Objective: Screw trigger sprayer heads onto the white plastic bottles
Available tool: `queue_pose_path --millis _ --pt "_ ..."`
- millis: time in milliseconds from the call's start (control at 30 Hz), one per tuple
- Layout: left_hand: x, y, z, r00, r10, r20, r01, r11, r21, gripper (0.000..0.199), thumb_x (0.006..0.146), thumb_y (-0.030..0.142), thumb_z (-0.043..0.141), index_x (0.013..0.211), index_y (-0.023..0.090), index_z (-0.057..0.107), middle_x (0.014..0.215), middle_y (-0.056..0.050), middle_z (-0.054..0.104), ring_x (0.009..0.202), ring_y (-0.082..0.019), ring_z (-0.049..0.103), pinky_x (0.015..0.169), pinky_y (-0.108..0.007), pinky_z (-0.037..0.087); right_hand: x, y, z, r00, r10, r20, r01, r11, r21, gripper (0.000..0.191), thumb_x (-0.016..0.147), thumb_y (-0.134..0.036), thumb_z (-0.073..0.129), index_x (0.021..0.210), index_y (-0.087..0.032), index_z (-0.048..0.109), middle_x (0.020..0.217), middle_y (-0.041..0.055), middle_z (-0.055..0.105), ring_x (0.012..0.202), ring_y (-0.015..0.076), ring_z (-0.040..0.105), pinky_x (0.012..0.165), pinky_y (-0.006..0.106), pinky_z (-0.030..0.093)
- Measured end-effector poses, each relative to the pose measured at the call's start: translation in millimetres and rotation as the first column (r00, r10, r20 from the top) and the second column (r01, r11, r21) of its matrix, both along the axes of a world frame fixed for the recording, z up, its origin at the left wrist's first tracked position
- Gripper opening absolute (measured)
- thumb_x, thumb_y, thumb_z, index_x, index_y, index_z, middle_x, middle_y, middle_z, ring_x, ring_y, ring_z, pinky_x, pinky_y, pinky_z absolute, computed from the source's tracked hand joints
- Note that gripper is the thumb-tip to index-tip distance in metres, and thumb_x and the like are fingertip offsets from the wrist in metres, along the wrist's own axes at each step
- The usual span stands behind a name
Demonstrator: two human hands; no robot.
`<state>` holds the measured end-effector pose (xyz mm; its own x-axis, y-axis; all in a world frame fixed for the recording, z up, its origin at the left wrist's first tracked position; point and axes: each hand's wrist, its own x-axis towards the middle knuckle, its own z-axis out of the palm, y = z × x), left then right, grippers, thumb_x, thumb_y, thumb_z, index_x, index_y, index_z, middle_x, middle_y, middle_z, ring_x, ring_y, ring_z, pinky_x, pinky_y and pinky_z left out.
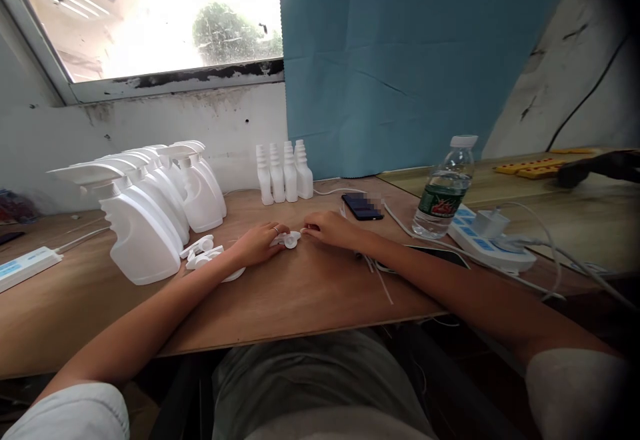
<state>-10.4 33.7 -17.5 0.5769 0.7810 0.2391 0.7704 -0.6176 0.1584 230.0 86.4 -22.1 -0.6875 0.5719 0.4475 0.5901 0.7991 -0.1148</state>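
My left hand (261, 243), with a ring on one finger, rests low over the table and is closed on a small white plastic part (291, 240) that has a round cup-like end. Just to the right, my right hand (327, 228) has its fingertips pinched together beside the part's tip. Whatever lies between those fingertips is too small to make out. Similar loose white plastic parts (204, 258) lie by my left wrist, partly hidden behind the forearm.
Large white spray-bottle-shaped pieces (145, 233) stand in rows at left. Several slim white bottles (283, 173) line the wall. A phone (361, 206), a water bottle (443, 193), a power strip (493, 247) and cables occupy the right side. Another power strip (30, 265) lies far left.
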Motion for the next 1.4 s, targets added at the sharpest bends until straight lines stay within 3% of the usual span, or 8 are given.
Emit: queue_pose_path --millis 200,467,633,733,867,1000,1233,1400 --pt "-1 2 0.0 0.985 -0.013 0.172 0.03 0.995 -0.098 0.035 0.095 0.031 0.04 0.124 0.02 0.056 0.121 -0.006 0.067 0.106 -0.023 0.063 0.092 -0.033 0.046 -2 -4 -4.0 0.98 0.135 -0.148 -0.107 0.977 0.184 0.018 0.094 -0.021 0.054 0.099 -0.017 0.071 0.093 0.0074 0.074 0.082 0.0199 0.066 0.074 0.03 0.047" --pt "-1 4 -0.1 0.984 -0.071 0.164 0.09 0.99 -0.112 0.03 0.097 0.032 0.038 0.113 0.018 0.059 0.106 -0.006 0.068 0.092 -0.021 0.062 0.085 -0.031 0.046 -4 -3 -2.7 0.943 0.267 -0.198 -0.193 0.925 0.326 0.022 0.096 -0.023 0.051 0.103 -0.018 0.071 0.103 0.0089 0.074 0.094 0.023 0.068 0.083 0.038 0.052" --pt "-1 5 -2.2 0.991 -0.055 0.121 0.072 0.987 -0.144 0.034 0.098 0.04 0.035 0.108 0.017 0.057 0.098 -0.007 0.067 0.084 -0.021 0.061 0.079 -0.032 0.046 -7 -8 -0.4 0.941 0.322 -0.102 -0.303 0.938 0.168 0.028 0.097 -0.022 0.045 0.111 -0.021 0.07 0.111 0.0082 0.071 0.101 0.0209 0.065 0.089 0.036 0.051" --pt "-1 3 -2.4 0.988 -0.04 0.146 0.066 0.982 -0.177 0.036 0.098 0.041 0.035 0.119 0.017 0.052 0.104 -0.008 0.066 0.091 -0.021 0.061 0.084 -0.033 0.047 -6 -11 1.7 0.92 0.381 -0.092 -0.374 0.924 0.083 0.031 0.096 -0.022 0.046 0.119 -0.021 0.066 0.117 0.0093 0.068 0.106 0.0209 0.063 0.093 0.037 0.05" --pt "-2 1 -3.8 0.97 -0.027 0.242 0.079 0.975 -0.208 0.048 0.095 0.037 0.043 0.139 0.02 0.033 0.119 -0.009 0.062 0.099 -0.02 0.062 0.09 -0.035 0.048 -5 -11 1.4 0.913 0.39 -0.117 -0.391 0.92 0.014 0.027 0.092 -0.024 0.055 0.116 -0.02 0.066 0.12 0.0096 0.066 0.11 0.0217 0.061 0.097 0.038 0.048" --pt "-3 -3 -3.9 0.959 -0.076 0.274 0.135 0.97 -0.201 0.053 0.091 0.034 0.049 0.137 0.021 0.027 0.119 -0.01 0.061 0.099 -0.02 0.062 0.082 -0.033 0.05 -5 -11 0.2 0.925 0.362 -0.115 -0.37 0.927 -0.055 0.023 0.092 -0.025 0.056 0.113 -0.02 0.065 0.112 0.0075 0.068 0.105 0.0206 0.062 0.094 0.035 0.048" --pt "3 -12 5.0 0.993 0.01 0.118 0.007 0.989 -0.147 0.051 0.084 0.042 0.061 0.126 0.022 0.039 0.112 -0.007 0.064 0.088 -0.022 0.065 0.074 -0.032 0.048 -7 -17 0.9 0.959 0.255 -0.12 -0.27 0.955 -0.125 0.03 0.087 -0.021 0.062 0.117 -0.017 0.06 0.11 0.0086 0.068 0.097 0.0203 0.064 0.087 0.033 0.048" --pt "2 -10 6.6 0.996 -0.005 0.092 0.016 0.992 -0.124 0.039 0.084 0.039 0.062 0.119 0.024 0.05 0.106 -0.004 0.067 0.091 -0.023 0.064 0.072 -0.03 0.048 -8 -18 -0.4 0.968 0.224 -0.114 -0.239 0.96 -0.148 0.026 0.087 -0.022 0.062 0.112 -0.018 0.059 0.101 0.0071 0.068 0.09 0.0196 0.063 0.083 0.033 0.048"
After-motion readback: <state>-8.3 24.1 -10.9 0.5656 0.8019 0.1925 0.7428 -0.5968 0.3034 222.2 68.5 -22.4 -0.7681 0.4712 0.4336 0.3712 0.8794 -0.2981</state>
